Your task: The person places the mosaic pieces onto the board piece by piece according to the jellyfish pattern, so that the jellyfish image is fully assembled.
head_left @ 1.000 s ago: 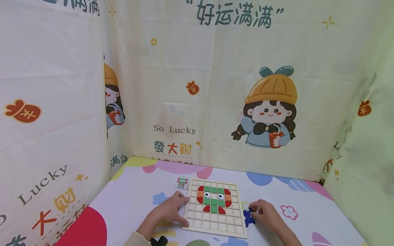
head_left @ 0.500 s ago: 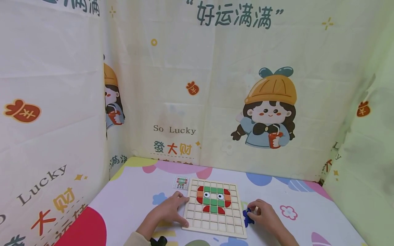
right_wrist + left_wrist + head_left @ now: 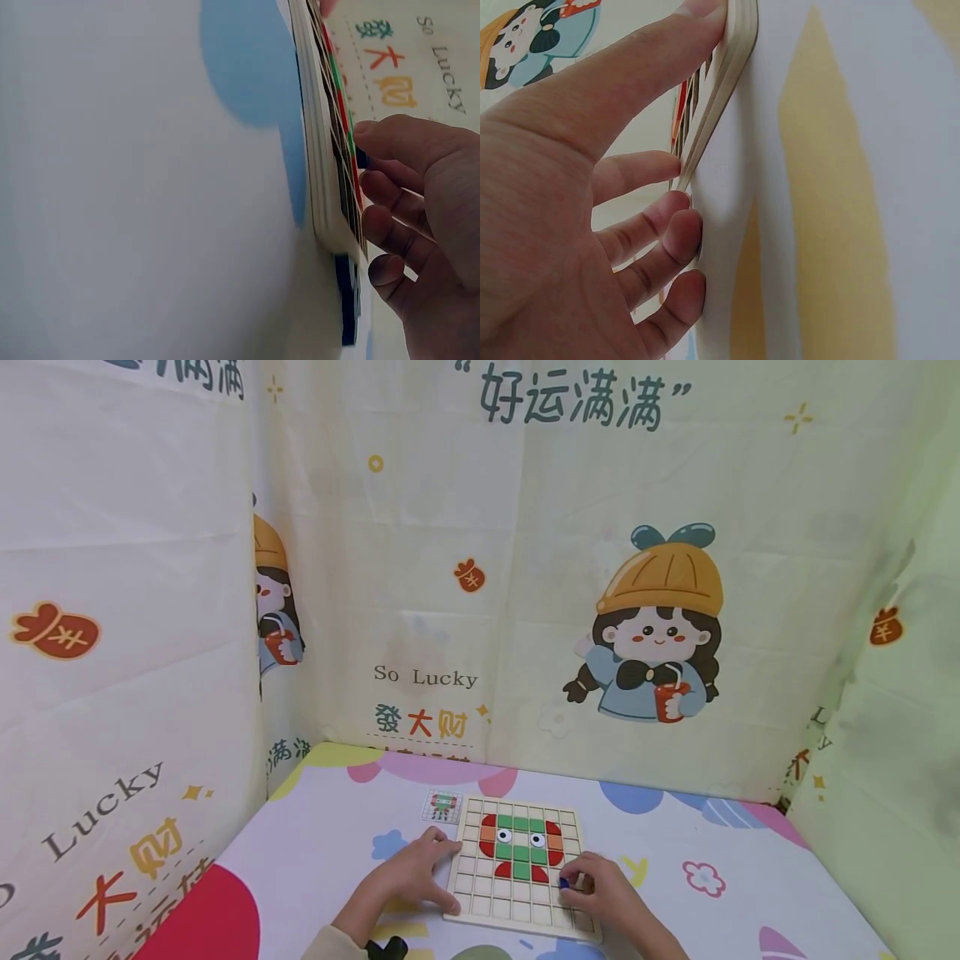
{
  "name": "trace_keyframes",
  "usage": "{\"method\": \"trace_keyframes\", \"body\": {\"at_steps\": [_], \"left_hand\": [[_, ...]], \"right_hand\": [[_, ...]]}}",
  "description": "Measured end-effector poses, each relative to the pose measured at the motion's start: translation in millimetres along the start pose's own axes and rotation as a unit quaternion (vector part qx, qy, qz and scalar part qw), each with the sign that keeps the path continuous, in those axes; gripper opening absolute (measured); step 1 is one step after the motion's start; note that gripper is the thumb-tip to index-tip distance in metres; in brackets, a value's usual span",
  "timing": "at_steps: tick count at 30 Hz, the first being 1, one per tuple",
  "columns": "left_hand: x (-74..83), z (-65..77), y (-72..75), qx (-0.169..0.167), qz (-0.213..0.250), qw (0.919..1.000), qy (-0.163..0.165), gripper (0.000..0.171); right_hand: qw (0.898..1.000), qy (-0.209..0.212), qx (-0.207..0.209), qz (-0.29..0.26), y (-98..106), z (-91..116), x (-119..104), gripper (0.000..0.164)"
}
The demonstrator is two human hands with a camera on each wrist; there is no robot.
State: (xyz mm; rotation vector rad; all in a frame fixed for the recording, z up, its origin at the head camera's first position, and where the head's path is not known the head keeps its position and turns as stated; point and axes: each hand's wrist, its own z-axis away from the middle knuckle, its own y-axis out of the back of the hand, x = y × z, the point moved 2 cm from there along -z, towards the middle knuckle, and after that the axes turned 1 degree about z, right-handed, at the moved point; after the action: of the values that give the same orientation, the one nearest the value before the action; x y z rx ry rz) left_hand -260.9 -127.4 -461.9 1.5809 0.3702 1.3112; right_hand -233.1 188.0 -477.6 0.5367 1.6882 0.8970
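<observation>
A wooden grid board lies flat on the table, with red, green and orange tiles and two eye tiles forming a figure in its upper half. At the board's left edge my left hand rests, thumb on the near corner and index finger farther up, the fingers spread. Over the board's right side, my right hand pinches a small dark blue tile between thumb and index finger; most of it is hidden by the fingers. In the right wrist view, more dark blue tiles lie beside the board.
A small picture card with a similar figure lies just past the board's upper left corner. The patterned tablecloth extends around the board. Printed curtains enclose the table at the back and sides. A black object shows by the left sleeve.
My right hand has moved left from the pile of blue tiles onto the board's right side, bringing one blue tile with it. The left hand has stayed in place.
</observation>
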Motion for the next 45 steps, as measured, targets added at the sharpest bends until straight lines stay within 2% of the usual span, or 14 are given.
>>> {"method": "trace_keyframes", "body": {"at_steps": [9, 22, 30, 38, 41, 45], "left_hand": [[-1.5, -1.6, -1.4, 0.000, 0.001, 1.0000, 0.007, 0.090], [-0.5, -1.1, -2.2, -0.003, 0.003, 1.0000, 0.008, 0.090], [-0.1, -1.1, -1.6, -0.003, 0.005, 0.9999, 0.009, 0.090], [-1.7, -1.5, -0.9, -0.005, 0.000, 1.0000, 0.007, 0.090], [-2.0, -1.3, -0.8, -0.005, -0.001, 1.0000, 0.004, 0.090], [-1.6, -1.1, -0.3, -0.004, -0.001, 1.0000, 0.002, 0.090]], "right_hand": [[0.999, 0.014, -0.038, -0.025, -14.7, -4.0, -18.2, 0.017], [0.999, 0.002, -0.038, -0.022, -15.0, -4.6, -19.5, 0.022], [1.000, -0.006, -0.008, -0.015, 2.3, 1.8, -7.4, 0.019], [0.998, -0.050, 0.037, 0.010, 26.0, 15.4, 16.7, 0.020], [0.997, -0.061, 0.043, 0.010, 33.8, 21.1, 25.4, 0.022], [0.997, -0.055, 0.046, 0.010, 39.9, 26.5, 36.2, 0.021]]}}
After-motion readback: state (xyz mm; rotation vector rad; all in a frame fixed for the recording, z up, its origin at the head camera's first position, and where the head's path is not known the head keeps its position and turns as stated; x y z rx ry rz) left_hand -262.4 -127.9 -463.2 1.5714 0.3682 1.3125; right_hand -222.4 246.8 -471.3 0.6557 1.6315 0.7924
